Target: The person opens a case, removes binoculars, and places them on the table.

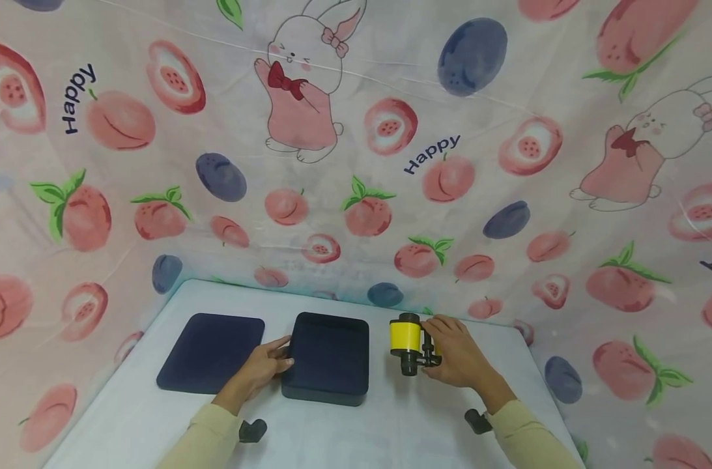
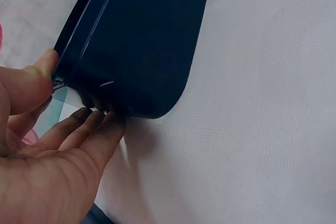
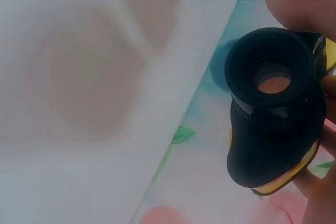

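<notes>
On the white table a dark blue box (image 1: 326,394) stands in the middle. My left hand (image 1: 258,371) grips its left side, and in the left wrist view the thumb lies at the rim while the fingertips (image 2: 113,121) are against the lower edge. My right hand (image 1: 458,352) holds yellow and black binoculars (image 1: 405,336) to the right of the box, above the table. The right wrist view shows one black eyepiece (image 3: 270,69) up close, with fingers partly hidden behind the binoculars' body. A flat dark blue lid-like panel (image 1: 209,352) lies left of the box.
Cloth printed with fruit and rabbits (image 1: 332,195) hangs behind and on both sides of the table (image 1: 391,436). A black wrist camera (image 1: 252,430) sits under the left sleeve, another black camera (image 1: 479,421) by the right wrist.
</notes>
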Tool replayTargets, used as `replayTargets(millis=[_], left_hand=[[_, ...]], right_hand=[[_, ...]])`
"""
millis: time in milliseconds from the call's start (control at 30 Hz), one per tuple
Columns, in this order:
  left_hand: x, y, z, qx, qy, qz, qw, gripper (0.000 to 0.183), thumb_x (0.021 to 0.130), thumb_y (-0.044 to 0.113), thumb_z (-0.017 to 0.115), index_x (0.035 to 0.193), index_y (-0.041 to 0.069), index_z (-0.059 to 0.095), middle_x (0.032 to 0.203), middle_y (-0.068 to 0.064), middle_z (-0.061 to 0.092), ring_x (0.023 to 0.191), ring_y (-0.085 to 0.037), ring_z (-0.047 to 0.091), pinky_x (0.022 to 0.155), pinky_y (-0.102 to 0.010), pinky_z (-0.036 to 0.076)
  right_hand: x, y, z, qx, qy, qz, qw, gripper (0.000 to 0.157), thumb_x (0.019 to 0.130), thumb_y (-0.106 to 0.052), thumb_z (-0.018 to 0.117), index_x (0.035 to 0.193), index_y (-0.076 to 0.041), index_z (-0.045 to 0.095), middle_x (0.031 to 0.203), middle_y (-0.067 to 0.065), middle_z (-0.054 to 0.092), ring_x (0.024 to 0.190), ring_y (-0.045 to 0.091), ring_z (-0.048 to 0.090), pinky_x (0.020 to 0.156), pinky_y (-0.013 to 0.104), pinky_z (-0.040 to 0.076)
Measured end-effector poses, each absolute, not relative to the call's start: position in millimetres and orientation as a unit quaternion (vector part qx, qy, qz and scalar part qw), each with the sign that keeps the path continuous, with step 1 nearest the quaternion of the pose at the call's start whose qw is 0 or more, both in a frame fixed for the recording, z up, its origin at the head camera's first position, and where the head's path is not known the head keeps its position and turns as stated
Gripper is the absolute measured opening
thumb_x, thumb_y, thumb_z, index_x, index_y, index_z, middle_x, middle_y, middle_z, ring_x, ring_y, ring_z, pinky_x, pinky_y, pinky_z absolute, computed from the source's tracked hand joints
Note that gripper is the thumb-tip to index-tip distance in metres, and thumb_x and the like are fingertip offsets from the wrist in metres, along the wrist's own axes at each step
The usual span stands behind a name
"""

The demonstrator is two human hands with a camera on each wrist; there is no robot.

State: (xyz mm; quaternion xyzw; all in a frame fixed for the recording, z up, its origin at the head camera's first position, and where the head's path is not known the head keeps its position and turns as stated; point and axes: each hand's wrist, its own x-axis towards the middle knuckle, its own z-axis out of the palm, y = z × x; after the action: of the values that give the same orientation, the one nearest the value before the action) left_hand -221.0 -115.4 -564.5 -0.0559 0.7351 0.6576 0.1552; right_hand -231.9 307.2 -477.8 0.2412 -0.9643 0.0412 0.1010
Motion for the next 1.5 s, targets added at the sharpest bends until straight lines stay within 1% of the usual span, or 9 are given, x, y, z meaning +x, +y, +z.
replayTargets(millis=[200,400,800,1033,1300,1500], left_hand=[[-220,-116,-565,-0.056,0.734,0.659,0.156,0.073,0.096,-0.001,0.066,0.162,0.005,0.035,0.162,-0.032,0.036,0.151,-0.05,0.037,0.12,-0.062,0.039],[-222,-116,-566,-0.05,0.736,0.656,0.157,0.073,0.097,0.001,0.066,0.162,0.006,0.035,0.163,-0.031,0.036,0.152,-0.05,0.037,0.121,-0.062,0.038],[-222,-118,-565,-0.059,0.74,0.652,0.154,0.072,0.097,0.0,0.067,0.162,0.006,0.035,0.162,-0.031,0.037,0.151,-0.05,0.038,0.121,-0.062,0.038],[-225,-116,-566,-0.059,0.741,0.651,0.157,0.072,0.097,0.002,0.067,0.162,0.008,0.036,0.163,-0.03,0.037,0.152,-0.048,0.038,0.121,-0.061,0.038],[-223,-116,-565,-0.059,0.737,0.656,0.156,0.072,0.096,-0.001,0.067,0.161,0.006,0.037,0.162,-0.031,0.038,0.151,-0.048,0.038,0.121,-0.062,0.038],[-222,-116,-564,-0.059,0.735,0.657,0.156,0.072,0.096,-0.001,0.067,0.161,0.006,0.037,0.162,-0.031,0.038,0.151,-0.049,0.039,0.121,-0.062,0.038]], right_hand=[[-232,309,-476,0.243,-0.964,0.046,0.101,0.089,0.068,-0.038,0.094,0.144,-0.006,0.058,0.143,0.01,0.064,0.138,0.035,0.05,0.118,0.063,0.041],[-230,312,-475,0.234,-0.967,0.044,0.095,0.091,0.066,-0.037,0.095,0.144,-0.004,0.058,0.144,0.012,0.064,0.139,0.036,0.05,0.119,0.063,0.04],[-230,317,-473,0.235,-0.967,0.048,0.092,0.09,0.067,-0.036,0.095,0.143,-0.005,0.058,0.142,0.011,0.064,0.137,0.036,0.05,0.118,0.065,0.041],[-231,322,-472,0.221,-0.969,0.061,0.095,0.089,0.064,-0.031,0.096,0.141,-0.005,0.06,0.14,0.011,0.066,0.136,0.036,0.051,0.117,0.065,0.042],[-231,323,-468,0.204,-0.973,0.08,0.075,0.089,0.065,-0.027,0.096,0.143,-0.006,0.059,0.142,0.011,0.064,0.139,0.037,0.048,0.118,0.066,0.041],[-232,325,-469,0.203,-0.974,0.079,0.069,0.088,0.064,-0.027,0.096,0.142,-0.005,0.06,0.142,0.012,0.065,0.139,0.038,0.048,0.118,0.067,0.04]])
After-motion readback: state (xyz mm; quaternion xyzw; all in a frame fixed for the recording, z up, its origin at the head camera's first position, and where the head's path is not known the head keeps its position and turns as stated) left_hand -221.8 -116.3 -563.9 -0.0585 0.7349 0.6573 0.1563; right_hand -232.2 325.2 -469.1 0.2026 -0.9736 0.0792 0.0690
